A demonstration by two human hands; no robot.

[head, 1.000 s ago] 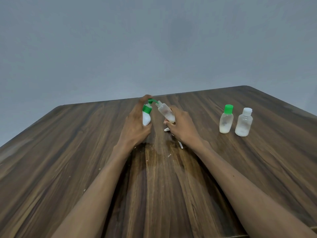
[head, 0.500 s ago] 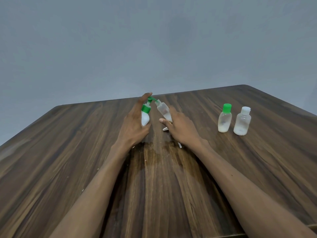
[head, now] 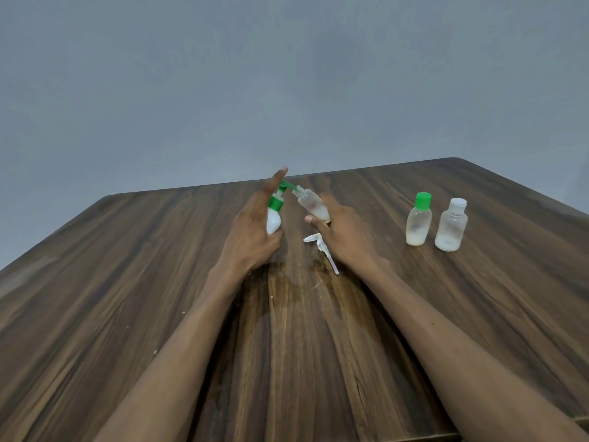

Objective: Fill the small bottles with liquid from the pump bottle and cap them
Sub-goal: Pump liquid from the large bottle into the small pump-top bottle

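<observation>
Keep left hand (head: 251,231) wrapped on pump bottle (head: 274,216) above desk (head: 127,282), forefinger raised over green nozzle (head: 288,186), right hand (head: 342,234) clamped on tilted small bottle (head: 314,205), mouth meeting nozzle tip, then press slowly.

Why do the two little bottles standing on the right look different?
The green-capped bottle has a green cap; the white-capped bottle has a white one. The green-capped bottle stands slightly farther back and to the left of the white-capped bottle. Both are clear, upright, capped, with a little whitish liquid at the bottom.
</observation>
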